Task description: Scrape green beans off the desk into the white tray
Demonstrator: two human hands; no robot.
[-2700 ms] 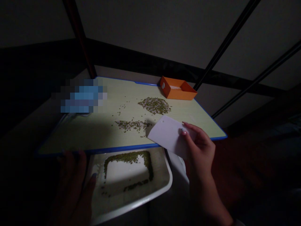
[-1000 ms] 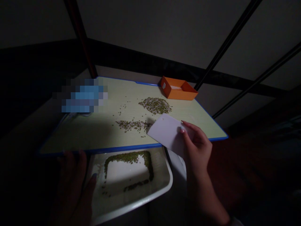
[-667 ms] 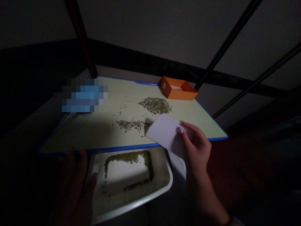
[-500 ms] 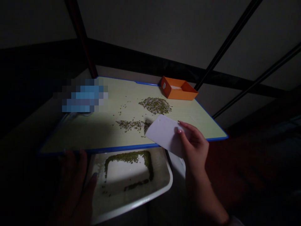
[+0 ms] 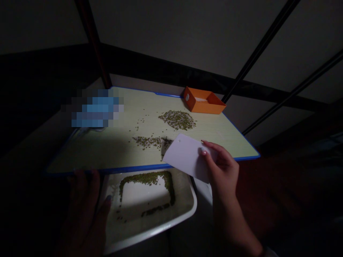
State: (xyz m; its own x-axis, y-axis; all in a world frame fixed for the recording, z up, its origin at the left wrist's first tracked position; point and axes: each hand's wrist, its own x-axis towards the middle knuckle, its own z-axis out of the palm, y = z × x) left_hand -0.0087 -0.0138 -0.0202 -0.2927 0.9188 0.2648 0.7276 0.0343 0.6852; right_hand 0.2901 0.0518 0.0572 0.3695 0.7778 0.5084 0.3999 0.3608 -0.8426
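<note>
My right hand [image 5: 222, 171] pinches a white plastic scraper card [image 5: 184, 155] and holds it on edge against the pale table top [image 5: 120, 150] near its blue front rim. The card's left edge touches a thin row of small green beans [image 5: 150, 141]. A larger heap of the same beans [image 5: 177, 119] lies farther back. My left hand [image 5: 85, 210] grips the left side of a white tray [image 5: 184, 210] held just under the table's front edge. Green beans [image 5: 150, 178] line the tray's inner rim.
An orange open box [image 5: 203, 101] stands at the table's back right corner. A blurred blue object [image 5: 93, 112] lies at the back left. Dark metal bars [image 5: 257, 50] rise behind the table. The surroundings are very dark.
My right hand has slid the scraper card a little to the left and toward me, up against the right end of the thin bean row. The tray and left hand have stayed put.
</note>
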